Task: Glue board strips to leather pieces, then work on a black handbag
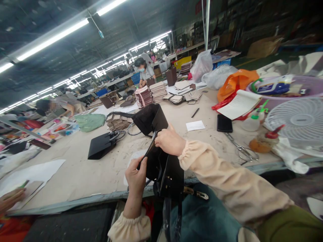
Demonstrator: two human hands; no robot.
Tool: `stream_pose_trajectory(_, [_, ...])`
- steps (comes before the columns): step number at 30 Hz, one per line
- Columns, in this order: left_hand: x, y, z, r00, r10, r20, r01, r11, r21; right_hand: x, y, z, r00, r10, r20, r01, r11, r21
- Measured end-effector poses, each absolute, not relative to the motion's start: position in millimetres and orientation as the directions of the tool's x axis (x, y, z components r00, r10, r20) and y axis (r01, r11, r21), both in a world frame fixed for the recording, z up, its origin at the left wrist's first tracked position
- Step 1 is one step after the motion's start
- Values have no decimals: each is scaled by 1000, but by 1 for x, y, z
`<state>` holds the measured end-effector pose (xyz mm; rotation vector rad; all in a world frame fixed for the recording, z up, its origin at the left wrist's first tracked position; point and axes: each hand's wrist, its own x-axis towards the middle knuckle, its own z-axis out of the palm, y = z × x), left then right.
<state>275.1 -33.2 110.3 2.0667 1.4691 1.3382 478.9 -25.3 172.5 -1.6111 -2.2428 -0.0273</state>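
Note:
A black handbag (174,173) is tilted at the table's front edge, its mouth facing me and its straps hanging down. My left hand (137,169) pinches the bag's rim at the left, thumb on top. Farther along the same edge, my right hand (170,140) is closed on the rim, fingertips pressed together. The inside of the bag is dark, and I cannot make out what lies in it. Just beyond my hands stands another black bag (150,117), open at the top. A third black bag (101,145) lies flat to the left, with its handles toward the right.
On the right are a phone (224,123), scissors (243,149), a glue bottle (259,144), a white fan guard (297,119) and a purple basin (297,84). Stacked panels (157,91) stand at the back. Another person's hand (12,198) is at the lower left.

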Motion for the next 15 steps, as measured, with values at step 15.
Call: stream_pose_trajectory(15, [276,-34,111,88,853,514,594,-459,661,471,-19,166,-244,882,404,938,321,-134])
